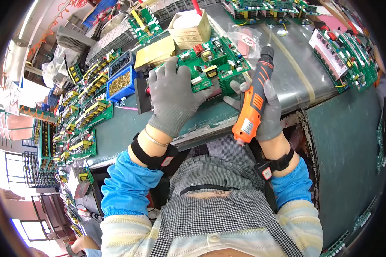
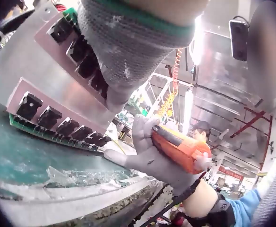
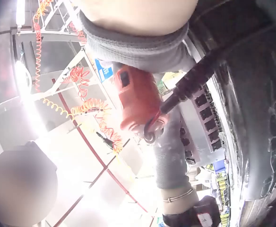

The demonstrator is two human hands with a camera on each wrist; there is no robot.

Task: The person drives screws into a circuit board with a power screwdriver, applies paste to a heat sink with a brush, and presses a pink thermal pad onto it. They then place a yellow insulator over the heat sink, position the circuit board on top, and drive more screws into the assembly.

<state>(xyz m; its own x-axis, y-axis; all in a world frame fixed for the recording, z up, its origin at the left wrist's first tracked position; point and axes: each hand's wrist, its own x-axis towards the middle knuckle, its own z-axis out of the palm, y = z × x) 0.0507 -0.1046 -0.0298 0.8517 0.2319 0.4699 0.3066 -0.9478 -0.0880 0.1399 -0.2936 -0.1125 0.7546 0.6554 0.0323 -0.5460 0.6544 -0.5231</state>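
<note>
In the head view, a green circuit board (image 1: 221, 58) lies on the bench in front of the person. The left hand (image 1: 173, 98) rests over its left part, fingers spread and thumb along the near edge; its fingertips are partly hidden. The right hand (image 1: 269, 113) grips an orange power screwdriver (image 1: 255, 100) just right of the board, its bit pointing up and away, clear of the board. The left wrist view shows a metal plate (image 2: 57, 61) with rows of black components beneath the left hand (image 2: 124, 52). In the right wrist view, a cable hangs by the screwdriver's (image 3: 138, 97) rear end.
Left of the board stand a blue bin of brass-coloured screws (image 1: 120, 84) and a bin of dark parts (image 1: 120, 63). Yellow sheets (image 1: 155, 52) and a cardboard box (image 1: 189, 31) are behind. More boards stand left, at the back and at the right (image 1: 345, 58).
</note>
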